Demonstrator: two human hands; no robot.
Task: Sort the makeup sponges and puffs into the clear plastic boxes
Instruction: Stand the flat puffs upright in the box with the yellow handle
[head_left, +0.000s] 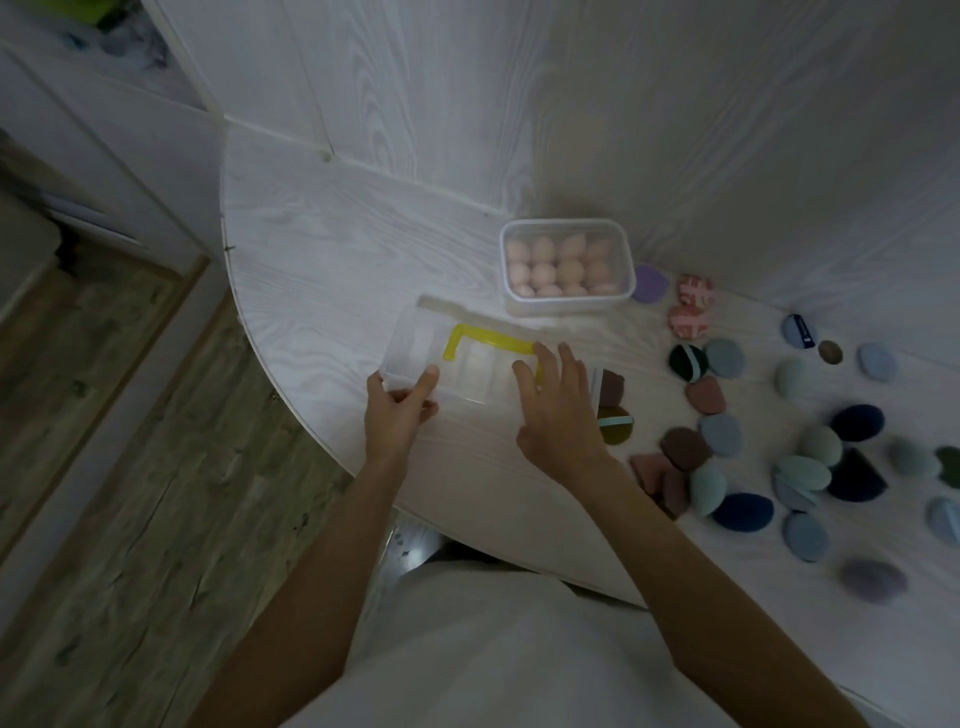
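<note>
The left hand (397, 410) pinches the near-left corner of a clear box with a yellow handle (470, 366). The right hand (558, 410) rests on its lid, fingers (545, 364) spread open. To open it well, steady the corner and lift evenly. Loose sponges and puffs (810, 447) lie scattered right on the white wood-grain bench (322, 270). Farther back sits a second clear box (567, 267) full of peach sponges, by a white panelled wall (675, 104); wooden floor (130, 467) lies left.

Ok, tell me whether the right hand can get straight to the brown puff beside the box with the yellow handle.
Probably yes. The right hand hovers open over the box with the yellow handle, and the brown puff lies just to its right on the table, uncovered, with nothing between them.
</note>
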